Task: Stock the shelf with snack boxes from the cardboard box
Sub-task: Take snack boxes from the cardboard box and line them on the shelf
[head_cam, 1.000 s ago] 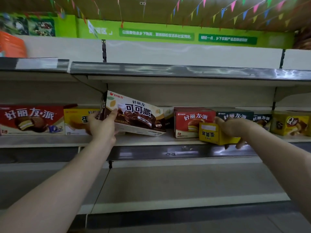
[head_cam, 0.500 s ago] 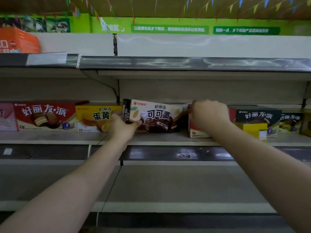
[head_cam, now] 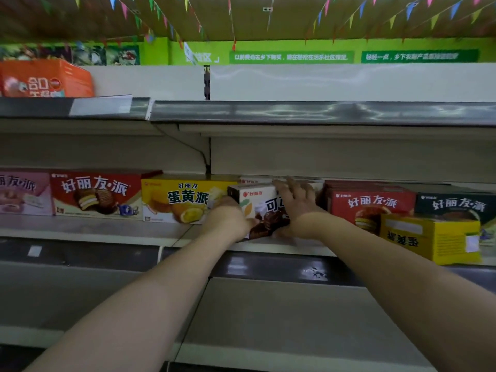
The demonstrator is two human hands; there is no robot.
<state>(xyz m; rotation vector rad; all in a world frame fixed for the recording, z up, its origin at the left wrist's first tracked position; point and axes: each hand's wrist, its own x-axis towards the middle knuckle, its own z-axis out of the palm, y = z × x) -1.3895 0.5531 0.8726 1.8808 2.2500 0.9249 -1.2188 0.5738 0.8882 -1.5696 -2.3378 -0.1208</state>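
Observation:
A white and brown chocolate pie box (head_cam: 257, 208) stands on the middle shelf (head_cam: 94, 230), slightly turned, between a yellow egg-yolk pie box (head_cam: 185, 200) and a red pie box (head_cam: 370, 205). My left hand (head_cam: 228, 218) grips its lower left end. My right hand (head_cam: 298, 202) lies flat over its front and top right, fingers spread. A small yellow box (head_cam: 429, 238) sits upside down at the shelf's front edge, to the right of my right arm. The cardboard box is out of view.
Further left on the same shelf stand a red pie box (head_cam: 96, 194) and a pink one (head_cam: 24, 193). A dark green box (head_cam: 456, 205) is at the right. An orange carton (head_cam: 45, 77) sits on the top shelf. The lower shelf (head_cam: 268, 318) lies below my arms.
The chocolate pie box went from tilted in my left hand to standing on the shelf. My right hand let go of the small yellow box and moved left onto the chocolate box.

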